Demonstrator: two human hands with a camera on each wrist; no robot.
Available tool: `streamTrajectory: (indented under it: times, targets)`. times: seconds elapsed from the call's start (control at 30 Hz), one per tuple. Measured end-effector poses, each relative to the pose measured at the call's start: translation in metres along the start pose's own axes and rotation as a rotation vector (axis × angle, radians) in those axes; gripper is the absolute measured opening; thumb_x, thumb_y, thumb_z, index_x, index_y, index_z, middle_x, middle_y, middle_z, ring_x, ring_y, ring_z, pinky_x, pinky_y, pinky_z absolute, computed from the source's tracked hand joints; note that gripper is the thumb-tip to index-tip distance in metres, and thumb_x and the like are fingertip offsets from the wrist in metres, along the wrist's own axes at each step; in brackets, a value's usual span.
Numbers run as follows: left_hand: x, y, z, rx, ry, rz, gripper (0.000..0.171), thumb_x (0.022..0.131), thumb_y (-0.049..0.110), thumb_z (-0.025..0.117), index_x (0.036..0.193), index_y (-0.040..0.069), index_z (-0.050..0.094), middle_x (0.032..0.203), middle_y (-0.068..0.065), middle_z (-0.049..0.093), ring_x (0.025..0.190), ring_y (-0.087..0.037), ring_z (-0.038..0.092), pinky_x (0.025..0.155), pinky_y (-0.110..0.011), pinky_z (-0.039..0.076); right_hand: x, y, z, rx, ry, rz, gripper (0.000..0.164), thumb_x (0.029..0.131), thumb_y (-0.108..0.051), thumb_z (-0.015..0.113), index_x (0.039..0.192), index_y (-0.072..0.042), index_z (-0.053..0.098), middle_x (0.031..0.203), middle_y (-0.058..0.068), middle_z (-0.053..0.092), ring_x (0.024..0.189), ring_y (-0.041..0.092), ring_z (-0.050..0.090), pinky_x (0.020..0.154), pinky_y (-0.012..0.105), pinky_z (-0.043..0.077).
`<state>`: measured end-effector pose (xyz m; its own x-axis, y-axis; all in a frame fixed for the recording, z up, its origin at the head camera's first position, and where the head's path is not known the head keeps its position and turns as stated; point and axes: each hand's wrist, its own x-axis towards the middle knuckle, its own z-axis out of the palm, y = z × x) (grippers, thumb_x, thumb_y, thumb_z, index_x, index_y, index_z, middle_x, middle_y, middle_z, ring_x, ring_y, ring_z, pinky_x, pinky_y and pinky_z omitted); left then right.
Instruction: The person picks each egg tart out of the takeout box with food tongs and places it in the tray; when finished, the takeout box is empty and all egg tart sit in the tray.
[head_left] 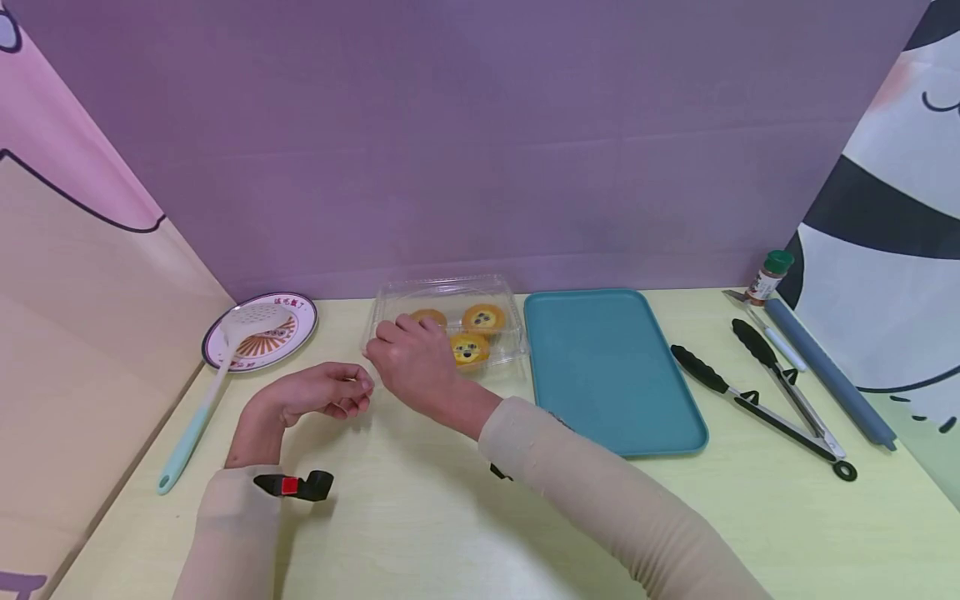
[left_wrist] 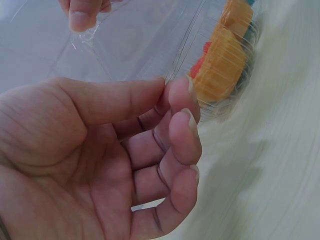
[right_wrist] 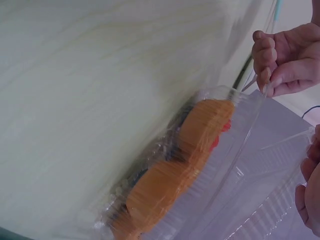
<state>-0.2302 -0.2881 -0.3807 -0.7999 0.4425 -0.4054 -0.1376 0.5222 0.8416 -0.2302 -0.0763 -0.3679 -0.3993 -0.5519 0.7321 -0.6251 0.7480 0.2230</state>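
A clear plastic clamshell box point(head_left: 517, 343) stands at the back middle, its lid point(right_wrist: 272, 170) raised. Inside sit several small fruit-topped tarts point(head_left: 483, 318), orange-yellow in colour. At the box's left corner, my left hand point(head_left: 318, 392) pinches the rim between thumb and forefinger, the other fingers loosely bent. My right hand point(head_left: 416, 362) reaches across the box's left part and pinches the edge of the lid. In the left wrist view the thumb point(left_wrist: 82, 17) of the right hand shows against the clear plastic. From the head, my right hand hides some of the box.
A blue-green tray point(head_left: 611, 375) lies right of the box. Farther right are tongs point(head_left: 780, 417), a white-handled utensil point(head_left: 783, 346), a green-capped spice jar point(head_left: 770, 277) and a blue-grey rod point(head_left: 828, 371). At left, a slotted ladle point(head_left: 217, 387) leans on a patterned plate point(head_left: 303, 321).
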Motion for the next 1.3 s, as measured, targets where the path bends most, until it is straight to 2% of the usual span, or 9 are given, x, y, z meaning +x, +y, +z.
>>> streamTrajectory:
  times: [0.23,0.43,0.73,0.93,1.1,1.3]
  targets:
    - [-0.001,0.001,0.001,0.008,0.009,0.003,0.019,0.103,0.017,0.051,0.106,-0.002,0.056,0.091,-0.003,0.066,0.083,-0.016,0.06,0.079,-0.035,0.052,0.008,0.004,-0.001,0.015,0.064,0.022,0.019,0.096,-0.032,0.067,0.084,-0.025,0.079,0.079,-0.01,0.07,0.074,0.011,0.062,0.063,0.024,0.042]
    - [0.0,0.001,0.001,-0.005,0.007,-0.009,0.02,0.103,0.016,0.051,0.107,-0.003,0.055,0.09,-0.003,0.067,0.081,-0.016,0.06,0.078,-0.034,0.052,0.016,0.011,-0.006,0.033,0.051,0.028,0.021,0.097,-0.031,0.065,0.083,-0.022,0.078,0.078,-0.008,0.067,0.077,0.011,0.063,0.064,0.025,0.043]
    - [0.001,-0.001,0.0,-0.004,0.006,-0.002,0.021,0.104,0.017,0.051,0.106,-0.004,0.054,0.086,-0.002,0.059,0.076,-0.014,0.054,0.072,-0.031,0.049,0.026,0.022,-0.011,0.064,0.057,0.026,0.023,0.1,-0.027,0.06,0.085,-0.021,0.077,0.076,-0.007,0.064,0.078,0.011,0.064,0.064,0.026,0.042]
    - [0.003,-0.002,-0.001,0.0,0.006,-0.004,0.021,0.104,0.017,0.051,0.106,-0.004,0.054,0.085,-0.001,0.059,0.075,-0.013,0.054,0.072,-0.03,0.049,0.03,0.025,-0.011,0.033,0.082,0.029,0.02,0.099,-0.027,0.062,0.086,-0.022,0.077,0.08,-0.007,0.066,0.083,0.011,0.066,0.07,0.026,0.044]
    - [0.003,-0.003,-0.001,0.0,0.012,-0.007,0.022,0.104,0.018,0.051,0.106,-0.003,0.054,0.086,-0.001,0.06,0.075,-0.013,0.054,0.072,-0.029,0.049,0.035,0.026,-0.01,0.003,0.141,0.03,0.025,0.099,-0.025,0.06,0.078,-0.022,0.075,0.077,-0.008,0.065,0.078,0.011,0.065,0.067,0.028,0.042]
    - [0.004,-0.004,-0.003,-0.005,0.026,-0.017,0.023,0.104,0.017,0.051,0.107,-0.005,0.054,0.086,-0.002,0.059,0.075,-0.014,0.053,0.072,-0.029,0.048,0.039,0.027,-0.014,-0.014,0.103,0.035,0.028,0.1,-0.022,0.055,0.08,-0.022,0.075,0.079,-0.008,0.066,0.078,0.01,0.065,0.066,0.027,0.041]
